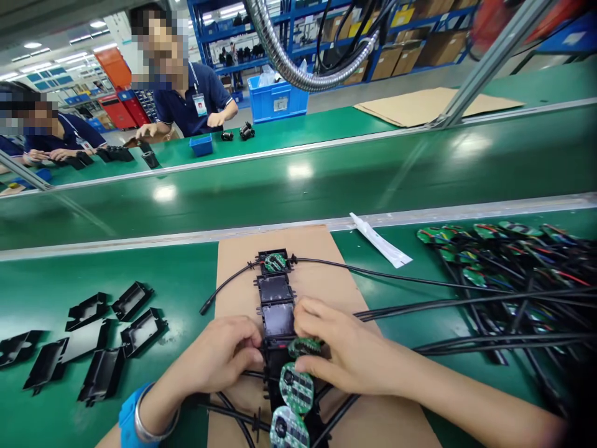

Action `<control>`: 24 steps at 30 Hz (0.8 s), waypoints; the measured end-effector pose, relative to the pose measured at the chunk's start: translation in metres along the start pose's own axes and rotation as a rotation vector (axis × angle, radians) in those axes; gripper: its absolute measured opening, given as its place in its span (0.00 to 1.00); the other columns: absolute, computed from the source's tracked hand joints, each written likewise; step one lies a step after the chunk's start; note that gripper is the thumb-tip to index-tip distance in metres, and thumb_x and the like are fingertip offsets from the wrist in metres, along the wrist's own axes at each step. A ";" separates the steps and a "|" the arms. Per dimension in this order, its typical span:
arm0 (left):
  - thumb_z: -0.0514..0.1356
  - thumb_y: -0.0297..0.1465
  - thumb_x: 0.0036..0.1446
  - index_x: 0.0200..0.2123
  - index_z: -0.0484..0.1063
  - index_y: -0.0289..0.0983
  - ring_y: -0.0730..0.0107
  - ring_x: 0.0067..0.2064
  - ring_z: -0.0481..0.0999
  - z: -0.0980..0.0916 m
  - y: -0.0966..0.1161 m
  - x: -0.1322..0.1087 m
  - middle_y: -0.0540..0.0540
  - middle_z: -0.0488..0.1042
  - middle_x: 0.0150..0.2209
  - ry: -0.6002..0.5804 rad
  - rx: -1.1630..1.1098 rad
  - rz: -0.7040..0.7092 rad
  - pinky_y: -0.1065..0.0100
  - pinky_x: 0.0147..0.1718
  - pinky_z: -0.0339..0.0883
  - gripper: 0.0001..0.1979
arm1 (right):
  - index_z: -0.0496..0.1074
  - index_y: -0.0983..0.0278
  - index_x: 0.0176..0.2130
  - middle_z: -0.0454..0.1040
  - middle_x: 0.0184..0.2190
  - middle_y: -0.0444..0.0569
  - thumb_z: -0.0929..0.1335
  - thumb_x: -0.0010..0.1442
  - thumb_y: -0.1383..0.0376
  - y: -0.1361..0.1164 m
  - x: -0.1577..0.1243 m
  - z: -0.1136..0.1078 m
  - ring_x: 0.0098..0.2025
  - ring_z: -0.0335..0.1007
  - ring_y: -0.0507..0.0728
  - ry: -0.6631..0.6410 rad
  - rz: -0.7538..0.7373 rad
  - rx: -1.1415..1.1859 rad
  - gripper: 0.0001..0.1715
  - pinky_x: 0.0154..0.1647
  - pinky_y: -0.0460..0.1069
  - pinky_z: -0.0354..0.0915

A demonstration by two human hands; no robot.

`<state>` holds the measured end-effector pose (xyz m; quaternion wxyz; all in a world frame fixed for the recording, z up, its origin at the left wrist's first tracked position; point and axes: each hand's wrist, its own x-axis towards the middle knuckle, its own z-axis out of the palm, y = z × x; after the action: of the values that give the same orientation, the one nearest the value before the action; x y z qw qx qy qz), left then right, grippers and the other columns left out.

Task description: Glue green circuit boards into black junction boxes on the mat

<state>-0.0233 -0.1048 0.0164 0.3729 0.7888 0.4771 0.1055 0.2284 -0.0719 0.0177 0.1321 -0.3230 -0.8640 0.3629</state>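
Note:
A row of open black plastic boxes (276,289) lies on a cardboard sheet (237,261). My left hand (226,354) is at the left side of a box in this row, its fingers curled and thumb close to the forefinger; what they pinch is hidden. My right hand (338,345), fingers bent, grips a green circuit board (303,347) over the same box. Nearer me, another green circuit board (297,387) and a further round board (289,428) lie tilted over the row, with black cables beside them. The farthest box holds a wired board (275,262).
Loose black boxes (100,373) lie at the left. Wired boards and black cables (517,280) are heaped at the right. A white tube (380,239) rests behind the cardboard, before the green conveyor belt (298,177). Co-workers (186,93) sit across it. A metal hose (308,68) hangs above.

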 end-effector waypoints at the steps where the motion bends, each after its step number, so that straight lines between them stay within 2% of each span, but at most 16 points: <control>1: 0.56 0.28 0.59 0.33 0.67 0.39 0.70 0.34 0.71 -0.001 -0.002 0.001 0.51 0.72 0.32 0.070 -0.001 -0.019 0.71 0.34 0.61 0.02 | 0.60 0.62 0.33 0.64 0.35 0.47 0.70 0.56 0.57 0.002 0.001 -0.005 0.35 0.60 0.55 0.014 0.025 0.020 0.16 0.35 0.50 0.61; 4: 0.51 0.31 0.63 0.37 0.67 0.39 0.69 0.35 0.72 -0.003 -0.012 0.010 0.49 0.72 0.35 0.302 0.150 -0.096 0.71 0.35 0.63 0.06 | 0.62 0.62 0.42 0.68 0.39 0.48 0.69 0.57 0.59 0.015 0.010 -0.017 0.38 0.65 0.55 0.103 0.076 0.047 0.17 0.39 0.50 0.63; 6: 0.50 0.31 0.64 0.38 0.67 0.39 0.68 0.38 0.73 0.000 -0.019 0.020 0.48 0.72 0.37 0.383 0.315 -0.144 0.70 0.38 0.64 0.07 | 0.62 0.63 0.44 0.70 0.41 0.50 0.67 0.58 0.65 0.029 0.019 -0.018 0.41 0.66 0.56 0.176 0.049 0.002 0.14 0.43 0.51 0.64; 9: 0.50 0.30 0.64 0.37 0.68 0.39 0.66 0.36 0.74 0.006 -0.027 0.033 0.47 0.72 0.36 0.410 0.434 -0.202 0.69 0.35 0.65 0.07 | 0.66 0.64 0.41 0.72 0.40 0.51 0.66 0.57 0.70 0.052 0.032 -0.008 0.41 0.67 0.57 0.288 -0.041 -0.142 0.10 0.43 0.52 0.65; 12: 0.51 0.29 0.63 0.36 0.69 0.38 0.63 0.34 0.73 0.011 -0.028 0.036 0.46 0.71 0.35 0.427 0.473 -0.228 0.67 0.32 0.65 0.07 | 0.70 0.65 0.39 0.73 0.38 0.52 0.66 0.58 0.69 0.068 0.038 0.000 0.44 0.67 0.59 0.329 -0.136 -0.227 0.06 0.46 0.55 0.64; 14: 0.51 0.28 0.63 0.38 0.70 0.38 0.60 0.38 0.72 0.010 -0.027 0.031 0.44 0.71 0.37 0.451 0.499 -0.230 0.63 0.35 0.66 0.08 | 0.72 0.65 0.39 0.73 0.40 0.54 0.66 0.59 0.68 0.067 0.036 0.001 0.46 0.66 0.61 0.351 -0.199 -0.264 0.06 0.48 0.56 0.63; 16: 0.50 0.28 0.63 0.39 0.70 0.38 0.59 0.41 0.71 0.008 -0.022 0.023 0.43 0.71 0.38 0.471 0.480 -0.160 0.62 0.41 0.65 0.08 | 0.73 0.65 0.40 0.73 0.40 0.54 0.65 0.61 0.67 0.054 0.028 -0.001 0.45 0.65 0.60 0.401 -0.224 -0.292 0.08 0.46 0.56 0.63; 18: 0.53 0.30 0.63 0.40 0.69 0.38 0.62 0.43 0.70 0.006 -0.016 0.012 0.44 0.71 0.39 0.408 0.343 0.035 0.63 0.44 0.64 0.07 | 0.73 0.65 0.38 0.71 0.36 0.53 0.64 0.62 0.65 0.032 0.015 -0.001 0.41 0.63 0.59 0.380 -0.198 -0.267 0.09 0.43 0.55 0.62; 20: 0.58 0.33 0.60 0.41 0.69 0.39 0.64 0.43 0.70 0.006 -0.008 0.004 0.45 0.71 0.39 0.245 0.137 0.233 0.66 0.44 0.64 0.06 | 0.72 0.64 0.35 0.67 0.33 0.51 0.66 0.60 0.61 0.007 0.002 0.004 0.38 0.61 0.59 0.256 -0.155 -0.212 0.09 0.39 0.54 0.61; 22: 0.61 0.33 0.58 0.40 0.70 0.39 0.66 0.41 0.71 0.008 -0.001 -0.001 0.47 0.72 0.37 0.094 -0.003 0.288 0.68 0.40 0.65 0.07 | 0.70 0.65 0.31 0.65 0.33 0.51 0.69 0.55 0.58 -0.011 -0.009 0.013 0.38 0.58 0.59 0.146 -0.103 -0.181 0.11 0.40 0.55 0.61; 24: 0.62 0.30 0.58 0.36 0.71 0.38 0.68 0.38 0.71 0.012 0.002 -0.001 0.48 0.72 0.34 0.029 -0.058 0.257 0.70 0.37 0.64 0.04 | 0.67 0.65 0.30 0.63 0.33 0.50 0.71 0.50 0.61 -0.021 -0.013 0.025 0.39 0.56 0.59 0.112 -0.071 -0.169 0.12 0.43 0.56 0.60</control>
<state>-0.0164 -0.1122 0.0103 0.3722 0.8305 0.3744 0.1776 0.2177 -0.1049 0.0151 0.1652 -0.3223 -0.8937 0.2650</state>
